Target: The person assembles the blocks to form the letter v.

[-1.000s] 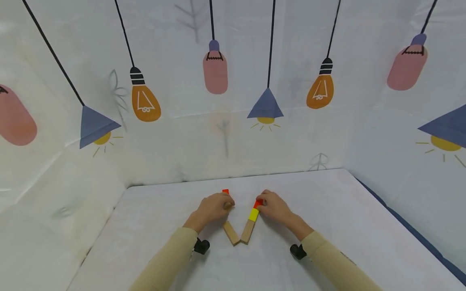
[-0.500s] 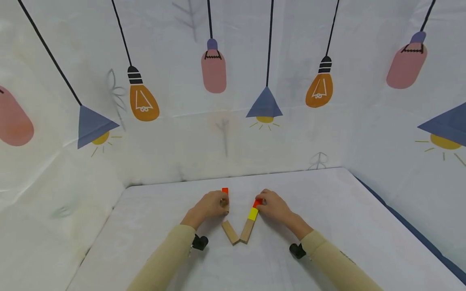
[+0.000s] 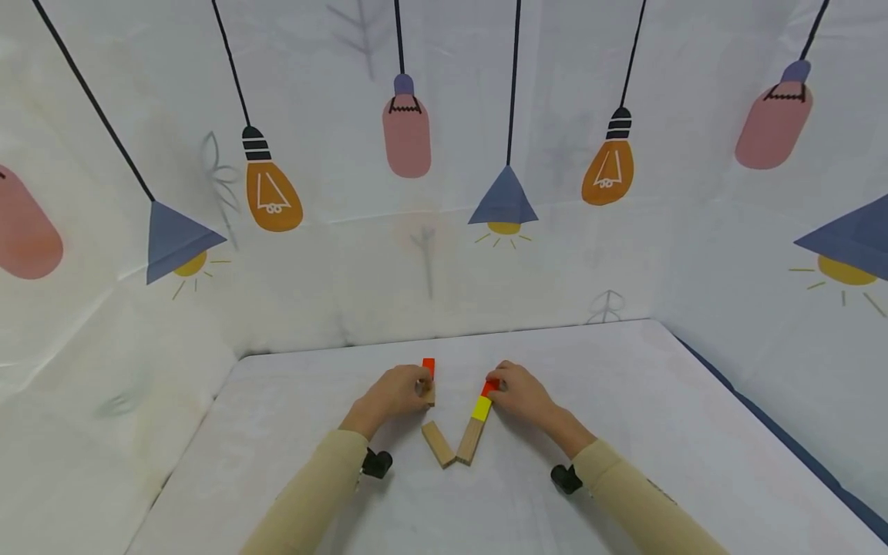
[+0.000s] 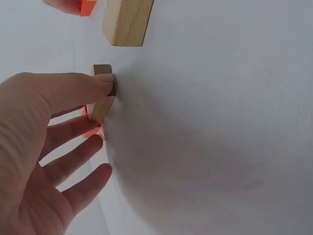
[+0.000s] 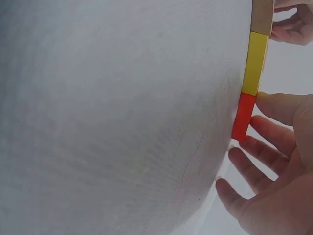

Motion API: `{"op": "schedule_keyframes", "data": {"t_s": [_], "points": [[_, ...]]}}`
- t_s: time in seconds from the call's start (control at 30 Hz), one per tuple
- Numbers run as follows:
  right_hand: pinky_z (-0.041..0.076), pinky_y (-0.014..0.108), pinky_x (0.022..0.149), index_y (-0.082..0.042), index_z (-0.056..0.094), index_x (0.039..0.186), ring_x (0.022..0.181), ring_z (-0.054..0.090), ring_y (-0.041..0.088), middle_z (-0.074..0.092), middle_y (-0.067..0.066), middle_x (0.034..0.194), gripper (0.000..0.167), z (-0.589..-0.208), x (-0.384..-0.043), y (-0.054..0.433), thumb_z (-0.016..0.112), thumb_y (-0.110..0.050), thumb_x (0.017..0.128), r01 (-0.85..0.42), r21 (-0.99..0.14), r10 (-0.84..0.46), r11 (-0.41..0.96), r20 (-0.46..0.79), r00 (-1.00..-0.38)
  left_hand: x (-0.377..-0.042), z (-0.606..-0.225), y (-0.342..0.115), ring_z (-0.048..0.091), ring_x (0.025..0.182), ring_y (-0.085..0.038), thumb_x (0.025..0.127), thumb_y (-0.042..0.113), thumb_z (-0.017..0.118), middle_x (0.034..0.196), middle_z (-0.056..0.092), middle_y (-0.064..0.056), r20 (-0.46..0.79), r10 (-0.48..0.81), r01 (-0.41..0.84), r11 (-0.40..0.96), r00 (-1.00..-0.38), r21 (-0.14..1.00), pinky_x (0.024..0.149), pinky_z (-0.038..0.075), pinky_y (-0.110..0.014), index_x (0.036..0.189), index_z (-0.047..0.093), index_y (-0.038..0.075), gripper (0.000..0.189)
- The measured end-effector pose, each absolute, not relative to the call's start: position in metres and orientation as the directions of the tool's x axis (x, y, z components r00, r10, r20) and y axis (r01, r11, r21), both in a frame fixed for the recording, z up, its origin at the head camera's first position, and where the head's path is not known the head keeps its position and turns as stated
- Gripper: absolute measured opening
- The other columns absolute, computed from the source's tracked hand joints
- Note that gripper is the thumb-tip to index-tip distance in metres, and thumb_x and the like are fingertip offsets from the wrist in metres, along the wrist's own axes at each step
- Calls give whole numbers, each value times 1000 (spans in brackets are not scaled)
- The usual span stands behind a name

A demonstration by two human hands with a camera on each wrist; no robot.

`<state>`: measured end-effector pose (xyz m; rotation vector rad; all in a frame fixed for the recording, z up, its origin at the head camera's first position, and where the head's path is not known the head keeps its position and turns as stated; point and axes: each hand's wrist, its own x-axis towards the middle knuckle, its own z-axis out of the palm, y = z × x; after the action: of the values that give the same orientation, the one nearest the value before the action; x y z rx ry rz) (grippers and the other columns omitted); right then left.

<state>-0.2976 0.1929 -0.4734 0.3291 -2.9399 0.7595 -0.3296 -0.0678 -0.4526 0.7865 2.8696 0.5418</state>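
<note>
Left hand (image 3: 390,393) pinches a pale wooden block (image 4: 101,108), other fingers (image 4: 90,185) spread; an orange-red block (image 3: 428,363) shows just past its far end. Right hand (image 3: 525,395) pinches a red block (image 5: 243,116); nearer on the white table (image 3: 513,501), a bright yellow block (image 5: 255,63) and a plain wooden bar (image 3: 470,442) follow end to end. Left of it, a second bar (image 3: 438,445) slants, near ends meeting in a V.

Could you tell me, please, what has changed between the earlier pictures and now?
The left hand moved slightly left with the wooden block that it pinches. Nothing was let go. The right hand stayed at its red block; the yellow block stayed too.
</note>
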Motion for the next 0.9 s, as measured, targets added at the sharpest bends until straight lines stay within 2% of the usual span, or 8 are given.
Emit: {"op": "schedule_keyframes", "data": {"t_s": [0.43, 0.73, 0.9], "points": [[46, 30, 74, -6, 73, 110, 80, 50, 14, 65, 2, 103, 26, -471, -294, 192, 74, -13, 85, -235, -476, -184, 847, 151, -971, -326, -455, -76, 53, 82, -13, 81, 28, 82, 95, 65, 5, 43, 513, 497, 802, -857, 332, 80, 48, -34, 95, 66, 18, 23], [47, 31, 74, -6, 74, 109, 80, 51, 14, 65, 1, 102, 25, -474, -297, 192, 75, -13, 84, -243, -469, -186, 850, 164, -969, -324, -460, -85, 55, 83, -9, 79, 36, 82, 97, 66, 10, 41, 448, 435, 839, -893, 328, 78, 49, -34, 94, 67, 24, 25], [46, 31, 74, -6, 74, 109, 80, 51, 14, 65, 2, 102, 26, -475, -297, 192, 76, -13, 84, -242, -472, -186, 848, 163, -969, -323, -463, -89, 55, 78, -8, 78, 39, 82, 95, 67, 10, 45, 421, 407, 838, -906, 363, 72, 48, -32, 92, 66, 27, 25]]}}
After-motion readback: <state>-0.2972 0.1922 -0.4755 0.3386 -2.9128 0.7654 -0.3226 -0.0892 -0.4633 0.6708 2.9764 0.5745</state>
